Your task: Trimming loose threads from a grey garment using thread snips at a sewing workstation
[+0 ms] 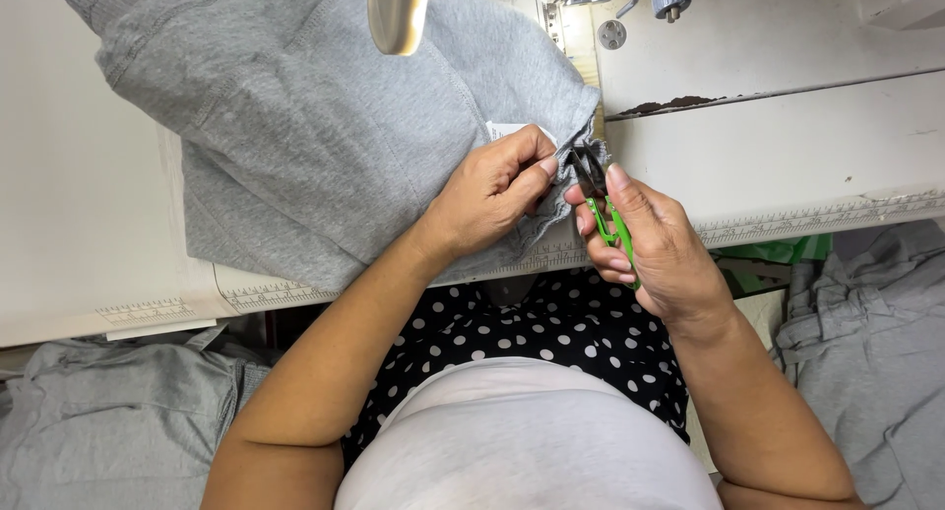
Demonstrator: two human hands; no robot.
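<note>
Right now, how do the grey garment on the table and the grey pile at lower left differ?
The grey garment on the table lies spread on the white sewing table, pinched by the left hand; the grey pile at lower left sits lower, crumpled and untouched. Both are grey knit fabric.

The garment [315, 126] spread on the table is a heathered light grey, with a small white label [507, 131] at its edge. The table [787, 146] is off-white, with fine dark ruler markings along its front edge and a dark brown chipped patch [674, 104] near the back. The snips [600, 205] have bright green handles and black blades. The skirt [551, 323] across the lap is black with white polka dots, and the top [522, 441] over it is plain pale white-grey. More grey cloth [108, 421] lies in heaps below the table on both sides. A scrap of green [778, 250] shows under the table edge at the right.
</note>
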